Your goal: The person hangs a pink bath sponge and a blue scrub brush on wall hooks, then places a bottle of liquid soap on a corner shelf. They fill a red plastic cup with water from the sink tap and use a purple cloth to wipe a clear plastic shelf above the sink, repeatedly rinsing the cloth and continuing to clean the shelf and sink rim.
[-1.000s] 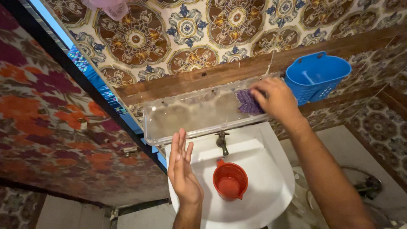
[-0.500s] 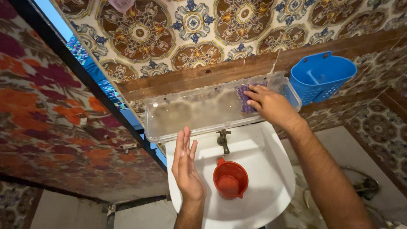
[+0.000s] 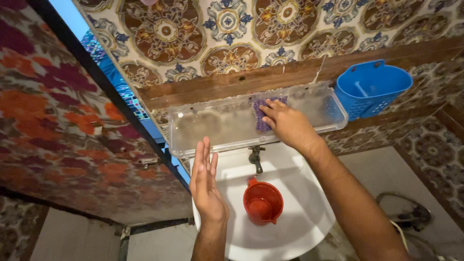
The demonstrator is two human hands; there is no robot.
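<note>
A clear plastic shelf (image 3: 212,128) is fixed to the wall above a white sink (image 3: 299,203). My right hand (image 3: 285,123) presses a purple cloth (image 3: 261,113) flat on the shelf's floor, near its middle. My left hand (image 3: 205,181) hovers flat, fingers together, just below the shelf's front edge and over the sink's left side; it holds nothing. A red mug (image 3: 262,203) stands in the sink basin under a dark tap (image 3: 254,157).
A blue plastic basket (image 3: 372,89) hangs on the wall right of the shelf. Patterned tiles and a wooden strip (image 3: 217,87) run behind the shelf. A floral wall (image 3: 58,121) and a window frame lie to the left. A hose (image 3: 411,215) lies at lower right.
My right hand has slid the purple cloth leftward along the shelf, from its right end to near the middle. My left hand has stayed almost still.
</note>
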